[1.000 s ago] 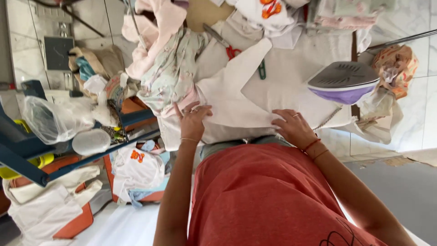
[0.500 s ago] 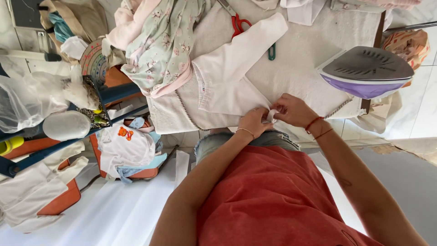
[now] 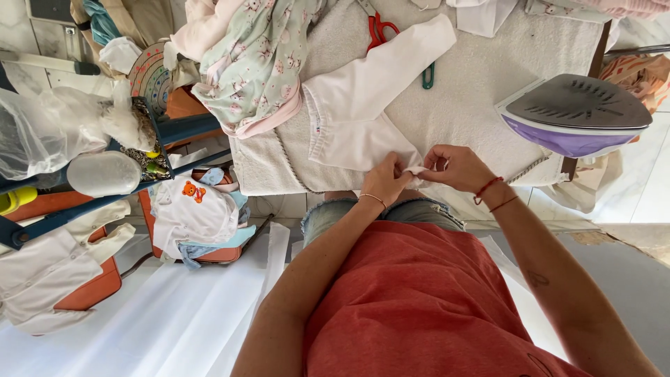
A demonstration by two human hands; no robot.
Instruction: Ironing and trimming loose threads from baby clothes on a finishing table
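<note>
Both hands now meet at the near edge of the white garment, where a second ago they lay spread apart and flat on the cloth; half a second ago they had already drawn together at this spot. The left hand has its fingers closed in a pinch on a small fold of the garment's corner, and the right hand pinches the same bit of white cloth from the other side, fingers curled tight, the two hands almost touching. The garment lies on the pale towel-covered bench, one long sleeve stretched away towards the red-handled scissors. The shift from smoothing with flat palms to a fine grip suggests the work has moved to a small detail at the hem or corner. The purple iron rests on its side at the right, untouched, and a flowered green garment lies heaped at the left.
</note>
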